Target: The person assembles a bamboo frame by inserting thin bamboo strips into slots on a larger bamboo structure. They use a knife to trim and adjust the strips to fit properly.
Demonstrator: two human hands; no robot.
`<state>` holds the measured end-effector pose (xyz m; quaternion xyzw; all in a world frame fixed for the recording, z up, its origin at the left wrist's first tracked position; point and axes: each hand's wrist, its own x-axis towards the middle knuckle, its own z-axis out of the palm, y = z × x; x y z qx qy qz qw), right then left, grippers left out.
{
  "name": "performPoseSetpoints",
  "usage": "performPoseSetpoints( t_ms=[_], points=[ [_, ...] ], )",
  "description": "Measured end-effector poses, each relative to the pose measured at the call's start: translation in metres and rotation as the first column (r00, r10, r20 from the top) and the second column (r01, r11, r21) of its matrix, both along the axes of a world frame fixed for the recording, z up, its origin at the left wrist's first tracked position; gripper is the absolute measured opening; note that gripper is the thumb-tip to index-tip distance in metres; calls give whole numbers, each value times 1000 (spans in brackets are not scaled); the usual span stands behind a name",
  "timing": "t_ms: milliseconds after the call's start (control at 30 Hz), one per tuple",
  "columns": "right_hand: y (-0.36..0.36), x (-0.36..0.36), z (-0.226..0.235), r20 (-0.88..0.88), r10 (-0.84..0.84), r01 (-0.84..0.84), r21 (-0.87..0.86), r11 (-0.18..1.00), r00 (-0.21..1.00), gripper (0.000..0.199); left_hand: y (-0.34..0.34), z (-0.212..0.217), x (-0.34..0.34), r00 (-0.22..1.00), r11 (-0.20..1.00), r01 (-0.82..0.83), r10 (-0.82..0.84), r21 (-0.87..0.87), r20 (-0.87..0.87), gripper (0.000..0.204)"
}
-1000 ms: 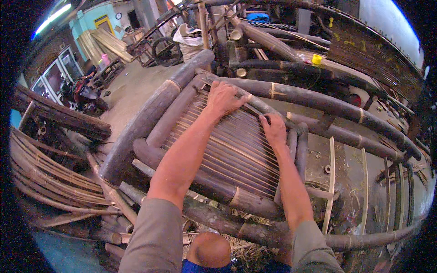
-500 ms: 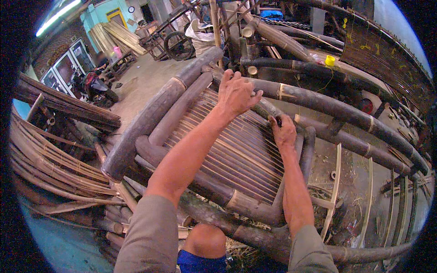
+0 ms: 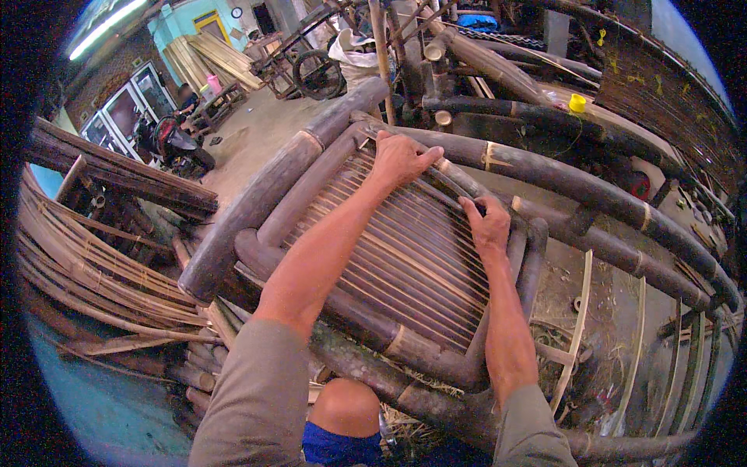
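In front of me lies a panel of narrow dark bamboo slats point(image 3: 389, 265), set inside a bent frame of dark bamboo poles point(image 3: 436, 359). My left hand point(image 3: 403, 161) is closed over the far edge of the panel near its far left corner, thumb pointing right. Farther right along that edge, my right hand point(image 3: 489, 224) has its fingers curled around the same edge, thumb on the near side. Between the hands runs a dark curved bamboo strip point(image 3: 457, 177). The fingertips of both hands are partly hidden behind it.
A thick bamboo pole point(image 3: 257, 206) borders the panel on the left, and a long curved pole point(image 3: 560, 169) runs behind it. Bundled bamboo strips point(image 3: 101, 257) lie at left. A motorcycle point(image 3: 173, 148) and a person point(image 3: 187, 100) are in the background. A yellow cup point(image 3: 576, 103) stands far right.
My left hand has come down from raised, spread fingers to a closed hold on the far edge. My right hand stays at nearly the same spot. The view has shifted slightly.
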<state>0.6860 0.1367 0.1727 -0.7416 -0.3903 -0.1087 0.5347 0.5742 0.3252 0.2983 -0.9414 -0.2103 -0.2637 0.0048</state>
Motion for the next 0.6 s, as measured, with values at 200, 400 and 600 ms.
performPoseSetpoints(
  t_ms=[200,400,600],
  points=[
    [-4,1,4,30,-15,11,104,994,999,39,6,-5,3,996,994,80,-76,-74,48,71],
    [-10,-3,15,34,7,-10,96,995,999,39,13,-3,4,998,978,60,-65,-201,-15,77],
    [-13,-1,13,1,-13,13,76,997,1000,38,13,-6,7,998,948,60,-68,-314,-15,78]
  ],
)
